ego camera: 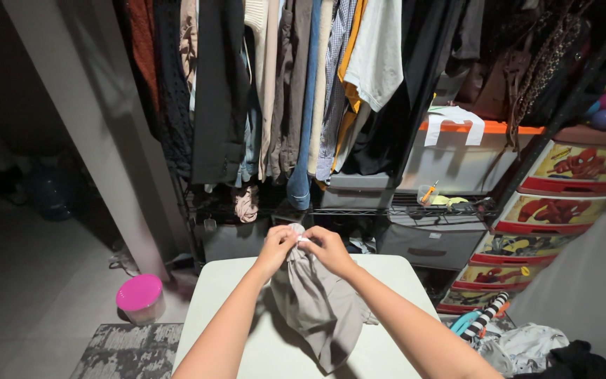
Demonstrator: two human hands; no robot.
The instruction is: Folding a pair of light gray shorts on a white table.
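A grey garment [320, 309] hangs down onto a pale table [387, 274], lifted by its top end. My left hand [277, 245] and my right hand [325, 250] both pinch the bunched top of the garment, close together, above the far part of the table. The cloth drapes toward me and folds over itself near the table's middle.
A rack of hanging clothes [296, 91] fills the wall ahead, with grey storage boxes [426, 242] on wire shelves below. Colourful plastic drawers [562, 203] stand at right. A pink-lidded container [140, 295] sits on the floor at left; a pile of clothes [527, 347] lies at lower right.
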